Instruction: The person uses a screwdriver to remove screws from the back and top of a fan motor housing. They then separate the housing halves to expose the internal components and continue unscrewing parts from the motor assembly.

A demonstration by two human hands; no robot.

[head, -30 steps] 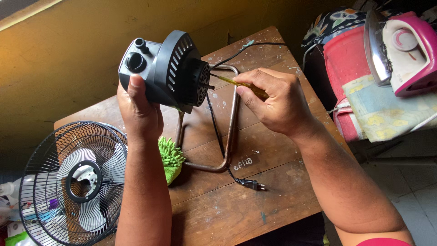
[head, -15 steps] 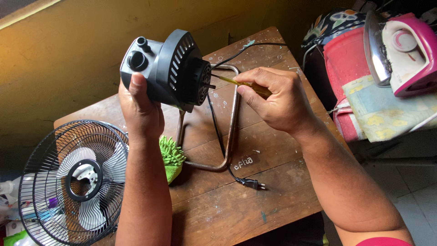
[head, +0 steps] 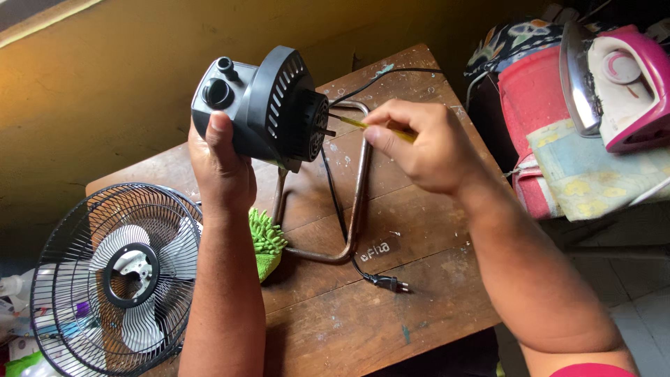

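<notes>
Motor sits tight in the left hand, lifted off the table, so the right hand can poke its pinched screwdriver in.

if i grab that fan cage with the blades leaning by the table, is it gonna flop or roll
The fan cage looks like thin wire, so probably light and slightly springy. Being round and standing on edge against the table, it could roll or tip over once nudged.

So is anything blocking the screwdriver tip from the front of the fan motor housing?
Nothing visible does. The right hand holds the yellow screwdriver with its tip right at the front of the motor housing, which the left hand holds up. The power cord hangs below.
</notes>
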